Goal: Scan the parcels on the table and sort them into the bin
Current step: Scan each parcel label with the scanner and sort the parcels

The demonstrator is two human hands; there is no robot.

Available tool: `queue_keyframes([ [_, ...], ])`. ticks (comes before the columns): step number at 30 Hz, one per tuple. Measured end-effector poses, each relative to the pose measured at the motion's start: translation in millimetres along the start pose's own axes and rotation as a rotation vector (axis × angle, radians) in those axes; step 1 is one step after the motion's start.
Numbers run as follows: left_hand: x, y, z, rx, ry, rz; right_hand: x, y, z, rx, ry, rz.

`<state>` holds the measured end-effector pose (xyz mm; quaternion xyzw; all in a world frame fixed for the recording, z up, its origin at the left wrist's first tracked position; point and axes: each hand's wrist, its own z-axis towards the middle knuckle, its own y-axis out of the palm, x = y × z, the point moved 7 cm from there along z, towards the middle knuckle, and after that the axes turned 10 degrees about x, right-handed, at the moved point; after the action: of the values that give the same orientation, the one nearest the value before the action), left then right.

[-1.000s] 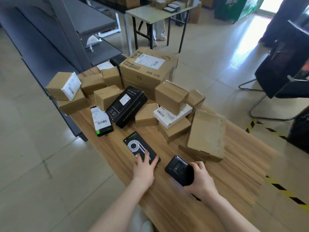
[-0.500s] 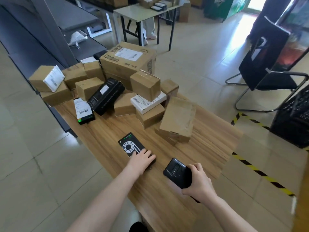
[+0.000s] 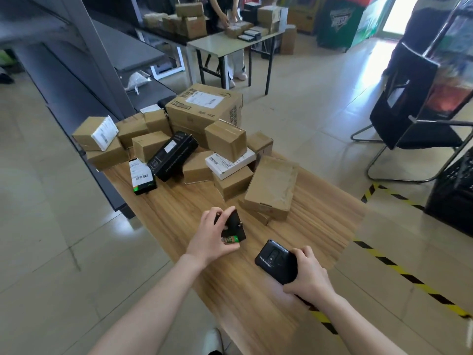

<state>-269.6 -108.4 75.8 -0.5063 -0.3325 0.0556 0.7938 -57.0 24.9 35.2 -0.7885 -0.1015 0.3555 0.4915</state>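
1. Heaped at the far end of the wooden table (image 3: pixel 320 226): brown cartons, with the large carton (image 3: pixel 204 108) at the back and smaller ones stacked against it. Unsorted stock, by the look of it.
2. Propped on the heap's near right side: flat carton (image 3: pixel 271 185), tilted, no label showing.
3. Leaning across the heap's middle: long black box (image 3: pixel 174 155). Just beside it, flat on the wood with barcode up: labelled black parcel (image 3: pixel 142 178).
4. Gripped in the left hand (image 3: pixel 212 234), with fingers curled over the top edge and thumb near the green end: small black parcel (image 3: pixel 236 224), tipped on edge. Probably being turned to find its barcode. Cannot tell whether touching the wood.
5. Clasped in the right hand (image 3: pixel 309 275), near the table's right edge, back face up: handheld scanner (image 3: pixel 273 260), seemingly held ready for the read. Hands apart, 1 thing each.
6. Around it all: pale tiled floor, grey shelving (image 3: pixel 76 73) on the left, a black chair (image 3: pixel 409 111), and yellow-black floor tape (image 3: pixel 399 267).
7. At the right edge: black crate (image 3: pixel 455 196), likely the bin, well apart from the parcel.
8. Behind: a second table (image 3: pixel 230 42) with more boxes and someone standing at it.
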Motion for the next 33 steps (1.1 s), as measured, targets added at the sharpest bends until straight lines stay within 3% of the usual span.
queue_keyframes([
  [12,-73,-57,-34,0.190,-0.311,-0.086,-50,20,16,-0.014,-0.081,-0.030],
  [25,-149,-24,-60,-0.174,-0.375,0.091,-100,51,30,-0.053,-0.114,-0.081],
  [33,-156,-9,-33,-0.243,-0.165,0.210,-117,46,45,-0.015,-0.240,-0.343],
])
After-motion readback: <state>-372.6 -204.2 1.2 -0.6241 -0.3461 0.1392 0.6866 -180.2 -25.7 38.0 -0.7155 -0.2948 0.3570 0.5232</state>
